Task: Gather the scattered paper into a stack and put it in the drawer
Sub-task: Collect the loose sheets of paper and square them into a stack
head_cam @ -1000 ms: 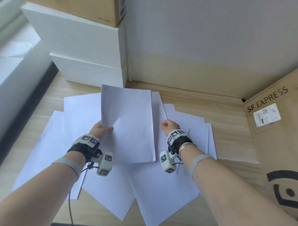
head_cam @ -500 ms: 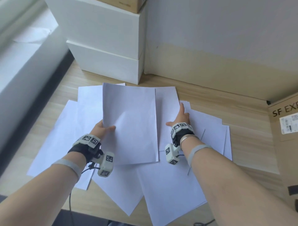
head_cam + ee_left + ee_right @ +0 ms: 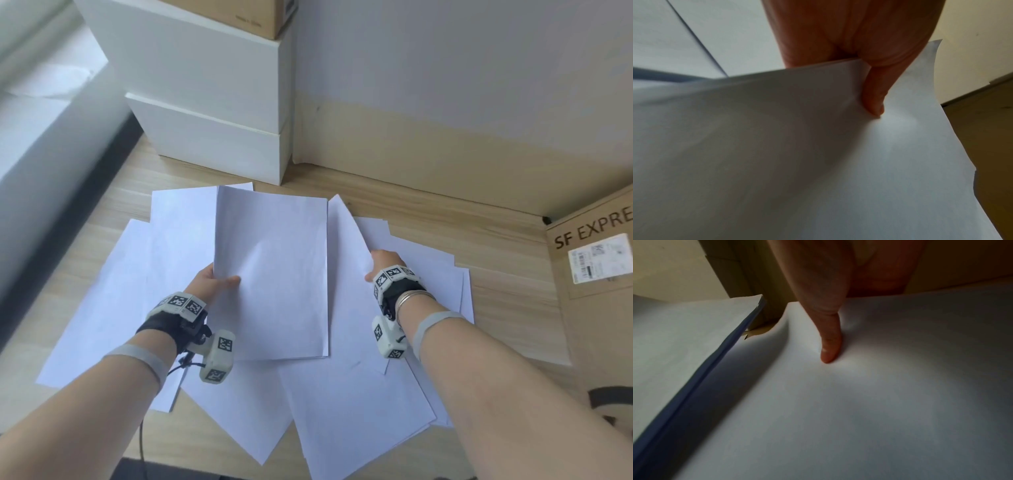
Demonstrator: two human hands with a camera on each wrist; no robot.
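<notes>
Since half a second ago the right hand (image 3: 383,265) has gone from lying flat to pinching the edge of one sheet (image 3: 346,246), thumb on top, lifting that edge off the pile. Meanwhile the left hand (image 3: 214,282) still grips the gathered stack (image 3: 274,274) by its left edge, raised above the loose sheets (image 3: 349,404) spread across the wooden floor (image 3: 507,294) near the white cabinet (image 3: 205,102).
</notes>
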